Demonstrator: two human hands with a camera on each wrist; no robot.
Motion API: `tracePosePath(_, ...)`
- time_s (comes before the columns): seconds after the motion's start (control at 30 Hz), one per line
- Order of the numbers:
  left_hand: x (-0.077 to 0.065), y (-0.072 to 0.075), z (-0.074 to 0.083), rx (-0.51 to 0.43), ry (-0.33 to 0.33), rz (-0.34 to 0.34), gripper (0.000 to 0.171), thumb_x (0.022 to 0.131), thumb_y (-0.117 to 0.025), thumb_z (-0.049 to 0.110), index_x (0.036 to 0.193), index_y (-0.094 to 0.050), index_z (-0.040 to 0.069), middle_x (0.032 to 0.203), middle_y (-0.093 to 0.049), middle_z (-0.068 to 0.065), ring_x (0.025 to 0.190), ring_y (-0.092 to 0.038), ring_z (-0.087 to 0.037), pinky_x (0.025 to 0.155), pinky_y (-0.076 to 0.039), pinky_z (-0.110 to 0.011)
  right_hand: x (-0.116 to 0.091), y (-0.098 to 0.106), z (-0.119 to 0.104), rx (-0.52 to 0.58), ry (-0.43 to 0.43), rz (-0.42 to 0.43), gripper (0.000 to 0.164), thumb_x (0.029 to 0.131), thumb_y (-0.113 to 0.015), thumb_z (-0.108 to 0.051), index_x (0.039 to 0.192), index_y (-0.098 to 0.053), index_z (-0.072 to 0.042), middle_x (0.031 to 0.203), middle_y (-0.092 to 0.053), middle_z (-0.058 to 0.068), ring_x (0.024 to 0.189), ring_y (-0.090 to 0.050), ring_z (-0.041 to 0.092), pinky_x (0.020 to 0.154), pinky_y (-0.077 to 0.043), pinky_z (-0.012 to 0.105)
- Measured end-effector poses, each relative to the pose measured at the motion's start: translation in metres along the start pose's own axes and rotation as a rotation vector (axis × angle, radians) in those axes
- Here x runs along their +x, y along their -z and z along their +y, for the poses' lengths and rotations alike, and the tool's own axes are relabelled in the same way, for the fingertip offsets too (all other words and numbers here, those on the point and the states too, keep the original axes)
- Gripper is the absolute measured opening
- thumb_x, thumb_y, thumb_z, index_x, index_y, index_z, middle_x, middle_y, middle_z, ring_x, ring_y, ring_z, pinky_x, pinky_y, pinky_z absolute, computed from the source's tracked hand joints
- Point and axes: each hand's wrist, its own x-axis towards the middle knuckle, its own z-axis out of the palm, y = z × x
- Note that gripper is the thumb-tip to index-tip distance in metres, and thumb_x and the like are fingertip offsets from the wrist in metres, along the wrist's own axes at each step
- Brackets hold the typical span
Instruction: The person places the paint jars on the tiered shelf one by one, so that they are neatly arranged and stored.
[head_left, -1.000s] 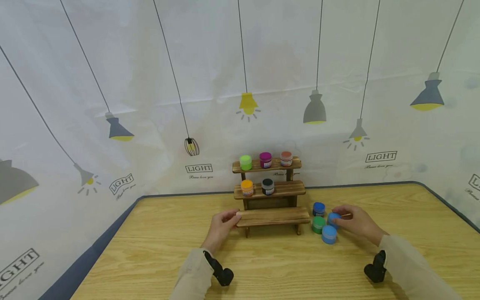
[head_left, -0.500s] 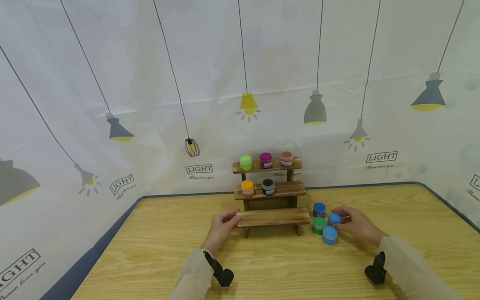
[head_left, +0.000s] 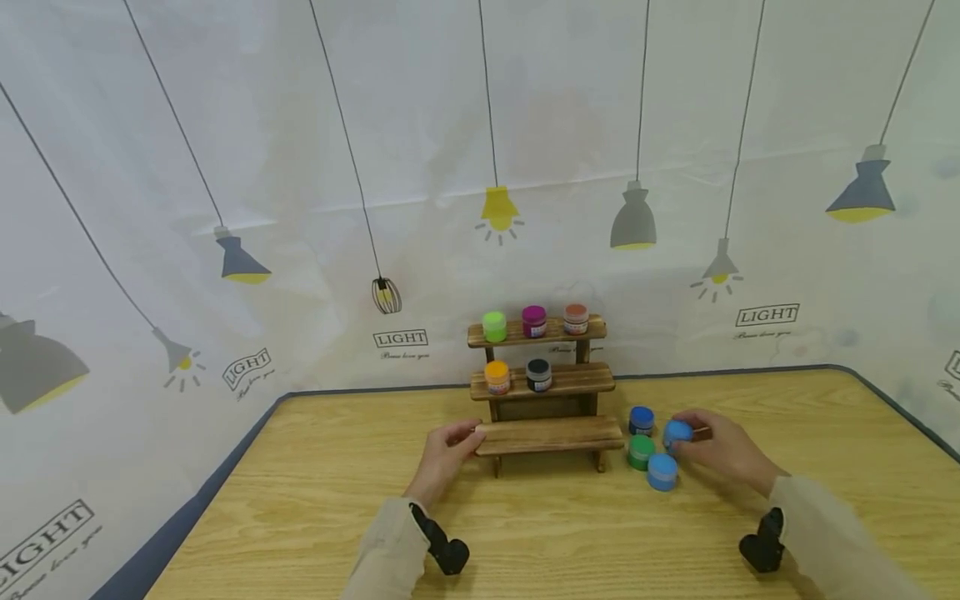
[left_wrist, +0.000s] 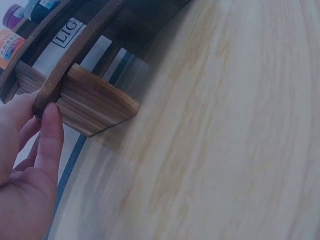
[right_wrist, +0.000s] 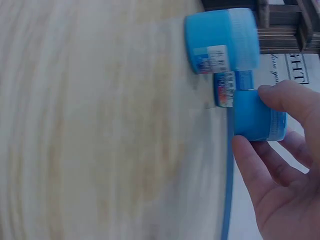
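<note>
A three-tier wooden display stand (head_left: 551,435) stands at the back of the table. My left hand (head_left: 437,461) pinches the left end of its lowest board (left_wrist: 52,89) between thumb and fingers. To the stand's right, my right hand (head_left: 726,450) grips a light blue paint jar (right_wrist: 256,115) by its sides, and the jar looks slightly raised off the table. Close beside it are a dark blue jar (head_left: 641,422), a green jar (head_left: 641,452) and a second light blue jar (head_left: 662,472). The green jar is hidden in the right wrist view.
On the top board sit a lime jar (head_left: 494,327), a purple jar (head_left: 534,322) and a reddish-brown jar (head_left: 576,319). The middle board bears an orange jar (head_left: 497,377) and a black jar (head_left: 538,375). Behind the wooden table (head_left: 570,533) hangs a lamp-printed backdrop (head_left: 420,183).
My right hand has taken hold of the light blue jar and shifted it a little up and to the right, away from the others. The left hand keeps its grip on the stand.
</note>
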Motion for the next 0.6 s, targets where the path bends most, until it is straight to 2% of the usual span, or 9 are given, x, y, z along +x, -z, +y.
tracePosePath(0.37, 0.002, 0.001, -0.004, 0.007, 0.004, -0.002, 0.036, 0.086, -0.058, 0.016, 0.116, -0.056, -0.004, 0.095, -0.059, -0.011, 0.079, -0.056, -0.012, 0.073, -0.051, -0.034, -0.002, 0.016, -0.027, -0.047, 0.111, 0.107, 0.047, 0.084, -0.062, -0.020, 0.119, -0.048, 0.008, 0.104, -0.055, 0.023, 0.093, -0.053, 0.038, 0.066, -0.050, 0.037)
tracePosePath(0.6, -0.001, 0.000, 0.002, 0.000, 0.004, -0.006, 0.035, 0.087, -0.057, 0.014, 0.117, -0.055, -0.006, 0.096, -0.059, -0.013, 0.079, -0.055, -0.012, 0.074, -0.051, -0.035, 0.004, 0.015, -0.052, -0.083, 0.178, 0.110, 0.047, 0.084, -0.062, -0.024, 0.121, -0.050, 0.002, 0.106, -0.056, 0.019, 0.094, -0.054, 0.034, 0.069, -0.049, 0.039)
